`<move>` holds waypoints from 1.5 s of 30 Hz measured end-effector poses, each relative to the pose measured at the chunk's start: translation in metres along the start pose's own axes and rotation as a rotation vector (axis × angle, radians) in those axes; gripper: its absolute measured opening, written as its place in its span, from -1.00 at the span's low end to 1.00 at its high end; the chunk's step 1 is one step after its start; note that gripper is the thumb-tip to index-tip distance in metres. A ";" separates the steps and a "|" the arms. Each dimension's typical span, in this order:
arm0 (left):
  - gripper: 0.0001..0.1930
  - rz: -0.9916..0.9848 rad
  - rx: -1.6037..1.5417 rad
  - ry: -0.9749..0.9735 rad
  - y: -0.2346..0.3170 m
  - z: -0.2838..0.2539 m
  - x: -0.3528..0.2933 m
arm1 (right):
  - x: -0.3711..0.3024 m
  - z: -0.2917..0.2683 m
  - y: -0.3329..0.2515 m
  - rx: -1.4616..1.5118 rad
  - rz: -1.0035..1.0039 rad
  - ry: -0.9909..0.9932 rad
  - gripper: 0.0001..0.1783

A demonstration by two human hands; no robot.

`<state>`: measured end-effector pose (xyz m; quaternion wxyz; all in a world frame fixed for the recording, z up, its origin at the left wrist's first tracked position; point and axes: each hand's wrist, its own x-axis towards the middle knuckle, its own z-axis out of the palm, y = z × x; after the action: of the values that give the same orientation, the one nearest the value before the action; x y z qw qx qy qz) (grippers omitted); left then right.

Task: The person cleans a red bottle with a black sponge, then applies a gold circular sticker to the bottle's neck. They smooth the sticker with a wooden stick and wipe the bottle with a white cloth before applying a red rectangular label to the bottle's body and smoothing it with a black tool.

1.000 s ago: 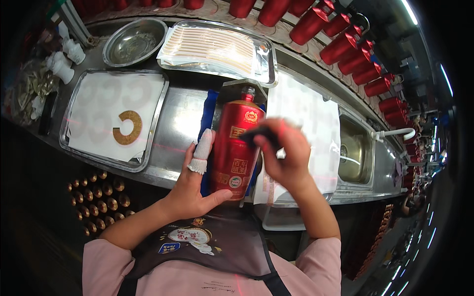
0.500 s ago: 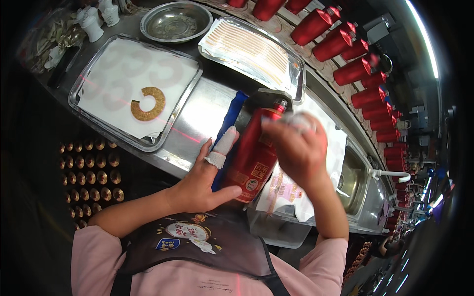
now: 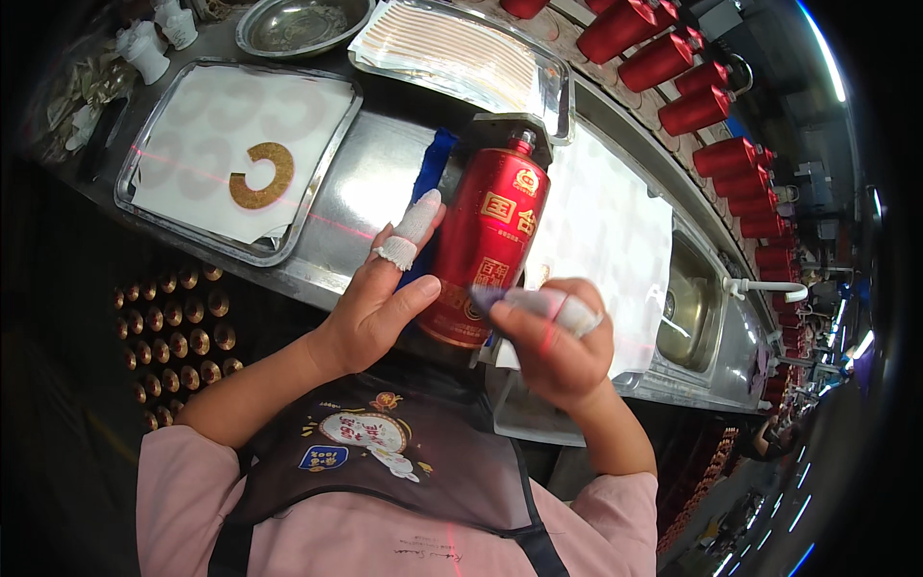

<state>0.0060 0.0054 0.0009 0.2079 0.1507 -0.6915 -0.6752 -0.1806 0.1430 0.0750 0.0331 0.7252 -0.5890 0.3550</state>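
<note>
A glossy red bottle (image 3: 500, 216) with gold print lies tilted on the bench, its neck toward a metal rest (image 3: 546, 149). Blue cloth (image 3: 433, 171) shows along its left side. My left hand (image 3: 380, 303) is open at the bottle's lower left, the thumb against it and the index finger in a white finger sleeve (image 3: 415, 226). Over the bottle's lower end, my right hand (image 3: 558, 351) pinches a small dark purple piece (image 3: 486, 297), blurred, perhaps cloth. A white sleeve also covers a finger there. What the bottle rests on is mostly hidden.
At left, a steel tray (image 3: 123, 188) holds white sheets and one gold C-shaped label (image 3: 274, 188). Behind are a metal bowl (image 3: 298, 21) and a tray of striped strips (image 3: 452, 53). Red bottles (image 3: 692, 111) line the right rail, near a sink (image 3: 700, 303).
My right hand has moved from the bottle's neck down to its lower end, uncovering the front print. My left hand has moved slightly left and up. The whole view has shifted a little.
</note>
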 end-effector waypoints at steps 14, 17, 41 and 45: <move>-0.12 0.180 0.822 -0.076 0.007 0.018 0.004 | 0.048 0.014 0.068 -0.054 -0.105 0.329 -0.84; -0.11 0.189 0.655 0.004 0.002 0.015 0.005 | -0.006 0.008 0.013 0.224 -0.087 -0.053 -0.79; 0.37 0.148 0.539 0.006 -0.001 0.012 0.007 | -0.063 0.051 -0.052 0.366 0.964 0.634 -0.81; 0.38 0.166 0.555 -0.008 0.003 0.013 0.012 | -0.046 0.059 -0.061 0.068 0.538 0.530 -0.80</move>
<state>-0.0105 0.0113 0.0045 0.2104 0.1419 -0.8607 -0.4414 -0.1010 0.1723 0.0283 0.0658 0.4286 -0.7172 0.5456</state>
